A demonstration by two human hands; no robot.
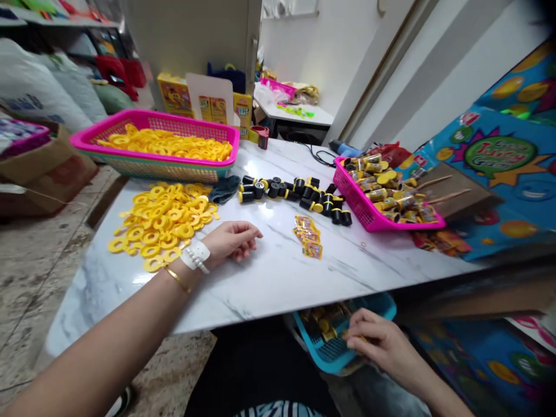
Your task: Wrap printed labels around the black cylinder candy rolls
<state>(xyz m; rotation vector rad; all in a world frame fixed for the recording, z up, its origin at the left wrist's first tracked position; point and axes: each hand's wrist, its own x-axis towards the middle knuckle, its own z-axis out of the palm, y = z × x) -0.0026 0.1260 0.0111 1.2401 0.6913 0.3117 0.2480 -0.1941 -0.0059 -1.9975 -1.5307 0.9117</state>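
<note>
Perhaps black cylinders (292, 194) (twelve o'clock) are done, yellow rings (167, 219) (eleven) pending; left fingers (247, 236), right fingers (363, 346) curled, holds unclear.

The tabletop (264, 284) looks glossy, the rings (169, 219) plastic.

The left forearm (125, 330) slants up from the bottom left corner of the frame, and its wrist (209, 250) runs almost straight on into the left hand (232, 240), left of centre, fingers loosely curled and thumb lying along the index finger. Over at the lower right, the right forearm (428, 385) reaches up and leftward, the right hand (376, 339) bent-fingered, thumb close to the index fingertip; I can't tell how firmly they meet.
</note>
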